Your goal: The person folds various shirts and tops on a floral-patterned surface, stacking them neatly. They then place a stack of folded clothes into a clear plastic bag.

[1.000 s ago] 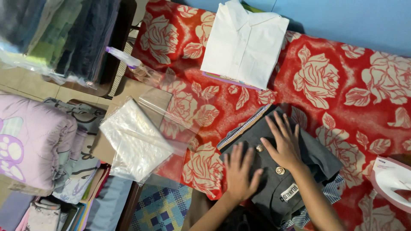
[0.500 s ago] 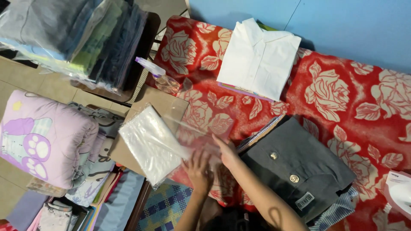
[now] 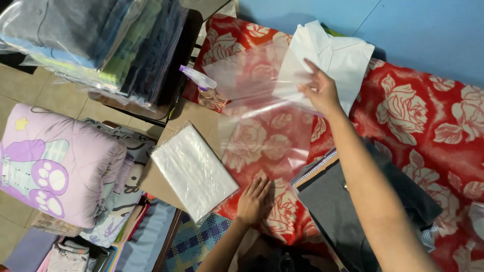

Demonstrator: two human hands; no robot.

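Two hands work over a red rose-patterned cloth (image 3: 423, 126). The right hand (image 3: 320, 90) is raised, fingers pinched together on the top edge of a clear bag (image 3: 262, 116); the thin, glossy film hangs below the grip, the roses showing through it. The left hand (image 3: 253, 199) lies flat and spread on the cloth at the bag's lower corner. Just behind the right hand's grip lies a folded white shirt (image 3: 338, 55), crisp and rectangular. Below its forearm sits a folded grey garment (image 3: 348, 211). Left of the left hand rests a flat pack of bags (image 3: 194, 171), milky and crinkled. Farther left are a padded lilac quilt (image 3: 55, 161), bagged clothes (image 3: 91, 40) and a tiled floor (image 3: 20, 88); a blue wall (image 3: 418, 30) rises behind
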